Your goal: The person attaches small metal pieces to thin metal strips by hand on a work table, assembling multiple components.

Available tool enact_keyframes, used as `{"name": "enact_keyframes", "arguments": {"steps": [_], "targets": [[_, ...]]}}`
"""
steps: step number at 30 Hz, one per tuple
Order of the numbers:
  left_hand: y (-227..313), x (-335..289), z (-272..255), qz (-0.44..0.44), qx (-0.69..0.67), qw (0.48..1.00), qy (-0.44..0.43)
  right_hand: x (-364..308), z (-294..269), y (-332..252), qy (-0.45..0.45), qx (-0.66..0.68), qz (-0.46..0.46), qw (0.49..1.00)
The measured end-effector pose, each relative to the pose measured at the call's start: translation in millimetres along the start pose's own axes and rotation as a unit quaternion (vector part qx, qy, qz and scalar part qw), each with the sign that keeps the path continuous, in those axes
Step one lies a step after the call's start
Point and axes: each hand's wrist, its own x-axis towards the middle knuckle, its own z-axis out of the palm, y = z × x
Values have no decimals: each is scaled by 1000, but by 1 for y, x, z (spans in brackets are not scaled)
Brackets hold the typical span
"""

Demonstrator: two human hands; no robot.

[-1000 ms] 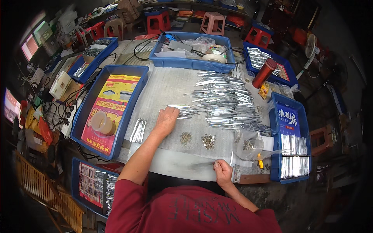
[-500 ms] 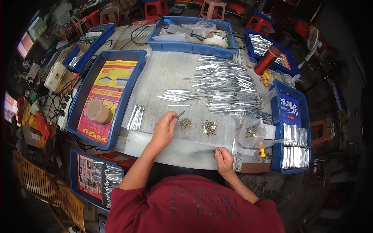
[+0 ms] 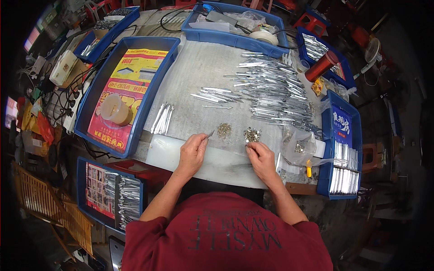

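Left hand [image 3: 193, 150] pinched, thumb and finger clamped on a piece [image 3: 211, 134]; most of it hidden in the grip, only a thin grey tip showing, long axis slanting up and right, toward the left pile [image 3: 224, 131]. Right hand [image 3: 262, 159] at the near edge of the right pile [image 3: 252, 134], fingertips drawn in close to one another; whether a bit sits between them, cannot tell. Relation that matters: right pile just ahead of the right fingertips and well to the right of the piece, left pile in between, so the right hand is clearly the nearer one to the right pile. Piles low and loose, small metal bits, right one silvery with dark gaps, left one duller and more brassy (too small to make out the exact form). Past them one strip [image 3: 217, 107] alone, lying nearly crosswise; beyond it a fan [image 3: 217, 95] of like strips, slim, straight, shiny; to its right the big heap [image 3: 275, 90], same bright metal, overlapping, mostly crosswise. Off left, a bundle [image 3: 162, 119] with its long axes running away from the body. Under the hands a smooth, pale, glossy sheet [image 3: 224, 165], curved at its near edge by the lens; right of them a crumpled clear bag [image 3: 300, 141], bits inside
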Motion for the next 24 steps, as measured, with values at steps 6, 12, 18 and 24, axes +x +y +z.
{"name": "enact_keyframes", "arguments": {"steps": [6,12,18,24], "targets": [[1,0,-1,0,-15,1000,2,31,21,10,-31,-107,-123,986],[-5,-1,0,11,-21,1000,3,43,36,20,-75,-194,-143,968],[-4,-1,1,21,-32,999,11,48,41,20,-114,-271,-155,943],[-4,-2,1,17,-36,999,14,52,42,17,-145,-313,-156,925]]}}
